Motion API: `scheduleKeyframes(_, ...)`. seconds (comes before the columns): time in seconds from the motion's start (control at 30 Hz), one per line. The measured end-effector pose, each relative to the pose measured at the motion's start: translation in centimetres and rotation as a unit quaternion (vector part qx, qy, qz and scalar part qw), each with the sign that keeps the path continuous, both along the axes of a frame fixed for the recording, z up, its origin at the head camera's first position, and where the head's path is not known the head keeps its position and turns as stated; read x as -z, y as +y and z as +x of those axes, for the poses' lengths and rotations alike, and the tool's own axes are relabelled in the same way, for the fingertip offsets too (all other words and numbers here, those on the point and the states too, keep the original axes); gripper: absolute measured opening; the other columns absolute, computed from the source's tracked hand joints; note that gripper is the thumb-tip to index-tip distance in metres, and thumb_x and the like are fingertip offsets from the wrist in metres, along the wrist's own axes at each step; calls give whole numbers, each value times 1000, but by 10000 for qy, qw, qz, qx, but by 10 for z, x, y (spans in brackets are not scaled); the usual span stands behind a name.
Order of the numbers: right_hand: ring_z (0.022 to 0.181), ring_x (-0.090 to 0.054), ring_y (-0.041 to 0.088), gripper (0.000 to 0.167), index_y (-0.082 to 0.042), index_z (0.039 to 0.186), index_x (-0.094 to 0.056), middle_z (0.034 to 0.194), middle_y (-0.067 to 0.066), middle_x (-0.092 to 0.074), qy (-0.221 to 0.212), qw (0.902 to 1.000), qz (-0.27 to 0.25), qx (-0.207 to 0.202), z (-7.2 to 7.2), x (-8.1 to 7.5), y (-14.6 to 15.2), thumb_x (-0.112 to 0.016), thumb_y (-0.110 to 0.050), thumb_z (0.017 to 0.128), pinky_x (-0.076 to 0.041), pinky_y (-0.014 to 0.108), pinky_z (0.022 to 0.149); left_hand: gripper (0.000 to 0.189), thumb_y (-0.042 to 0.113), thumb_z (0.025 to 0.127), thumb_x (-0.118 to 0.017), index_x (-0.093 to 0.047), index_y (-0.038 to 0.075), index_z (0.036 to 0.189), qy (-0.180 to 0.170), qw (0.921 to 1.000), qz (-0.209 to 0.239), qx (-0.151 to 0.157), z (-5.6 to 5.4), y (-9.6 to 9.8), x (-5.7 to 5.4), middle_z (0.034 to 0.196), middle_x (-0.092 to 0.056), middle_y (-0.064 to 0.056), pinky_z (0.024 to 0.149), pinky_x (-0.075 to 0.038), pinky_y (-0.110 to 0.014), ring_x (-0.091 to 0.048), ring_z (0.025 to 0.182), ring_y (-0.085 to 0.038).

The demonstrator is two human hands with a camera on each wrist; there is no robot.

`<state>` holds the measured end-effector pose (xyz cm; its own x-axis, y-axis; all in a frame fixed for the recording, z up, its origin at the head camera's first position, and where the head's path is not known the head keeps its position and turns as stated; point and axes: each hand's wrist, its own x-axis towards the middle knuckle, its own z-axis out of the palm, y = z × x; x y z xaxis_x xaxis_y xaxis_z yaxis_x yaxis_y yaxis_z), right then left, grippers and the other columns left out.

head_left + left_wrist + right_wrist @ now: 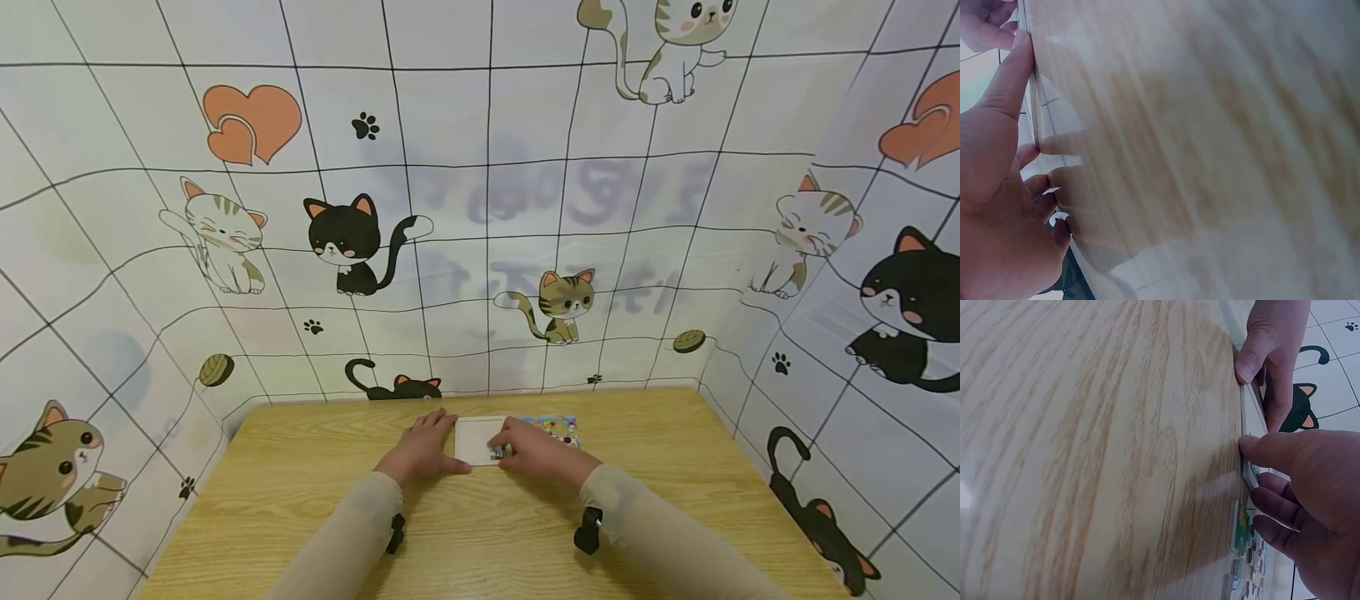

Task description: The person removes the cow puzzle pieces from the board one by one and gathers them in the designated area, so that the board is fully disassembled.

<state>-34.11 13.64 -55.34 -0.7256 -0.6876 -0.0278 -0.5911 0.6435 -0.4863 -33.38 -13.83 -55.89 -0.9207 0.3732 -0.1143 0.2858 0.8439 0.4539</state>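
Note:
A shallow white puzzle tray lies toward the far side of the table. My left hand rests at its left end, thumb extended along the near edge and straight fingers at the far corner. In the left wrist view that thumb lies along the tray's rim. Over the tray's right part, my right hand pinches a small printed puzzle piece, mostly covered by the fingers. The right thumb is right at the tray's near edge in the right wrist view, the other fingers bent beneath it.
Several colourful puzzle pieces lie on the table just right of the tray, partly behind the right hand. The wooden table ends at a white cloth wall printed with cats and grid lines. Each wrist wears a small black device.

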Motion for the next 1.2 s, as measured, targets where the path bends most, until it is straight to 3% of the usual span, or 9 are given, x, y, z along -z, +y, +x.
scheduleKeyframes(0.37, 86, -57, 15, 32, -12, 136, -72, 111, 6, -54, -615, 9970, -403, 220, -1, 0, 3, -77, -9, 105, -52, 34, 77, 109, 66, 88, -88, -42, 13, 171, 52, 10000, -47, 12, 0, 1, 0, 179, -29, -20, 127, -25, -73, -28, 163, -48)
scheduleKeyframes(0.9, 93, -61, 13, 30, -8, 128, -77, 105, 0, -58, -482, 9973, -540, 79, -5, -4, 5, -84, -7, 99, -57, 36, 84, 110, 66, 88, -88, -42, 12, 171, 67, 10000, -57, 9, 1, 1, 0, 179, -29, -20, 127, -25, -73, -28, 163, -48)
scheduleKeyframes(1.2, 87, -55, 14, 29, -6, 132, -74, 104, 2, -57, -412, 9914, -1242, 68, -3, -2, 7, -78, -10, 104, -52, 34, 79, 111, 67, 87, -88, -42, 12, 171, 69, 9999, -96, -28, -1, 2, 1, 179, -29, -21, 127, -25, -73, -28, 163, -49)
